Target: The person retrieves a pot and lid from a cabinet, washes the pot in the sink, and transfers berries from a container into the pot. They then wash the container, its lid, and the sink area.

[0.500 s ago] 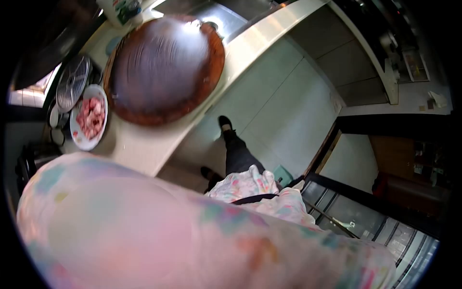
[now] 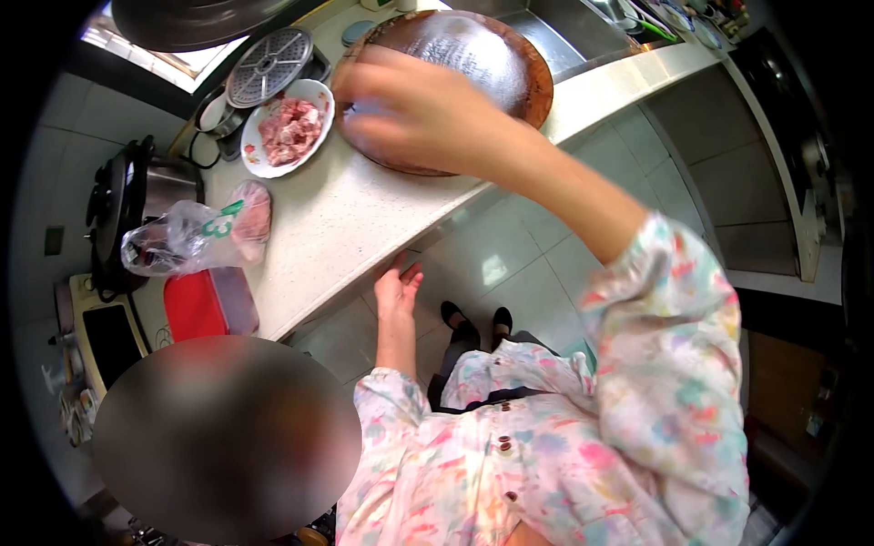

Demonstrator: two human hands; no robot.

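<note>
My right hand (image 2: 405,109) reaches across a round wooden chopping board (image 2: 539,82) with a dark, wet top. Motion smears its fingers, which overlap the board's left rim, close to a white oval dish (image 2: 251,150) of raw meat chunks (image 2: 291,130). Low beside the counter's front edge, my left hand (image 2: 397,288) is open and holds nothing, its fingers spread. A clear plastic bag (image 2: 173,238) with green print lies on the counter, pink meat (image 2: 252,223) showing at one end. Next to it is a red box (image 2: 196,305).
A metal sink (image 2: 537,32) adjoins the board. Behind the dish stand a perforated steamer plate (image 2: 269,68) and a small pot (image 2: 217,116). A black-and-steel cooker (image 2: 164,187) stands at the left. The counter (image 2: 364,205) has a straight front edge above the tiled floor.
The view has swung, bringing the bag, red box and both hands into sight. A sleeve that filled the lower view has cleared, and my right arm now stretches over the board.
</note>
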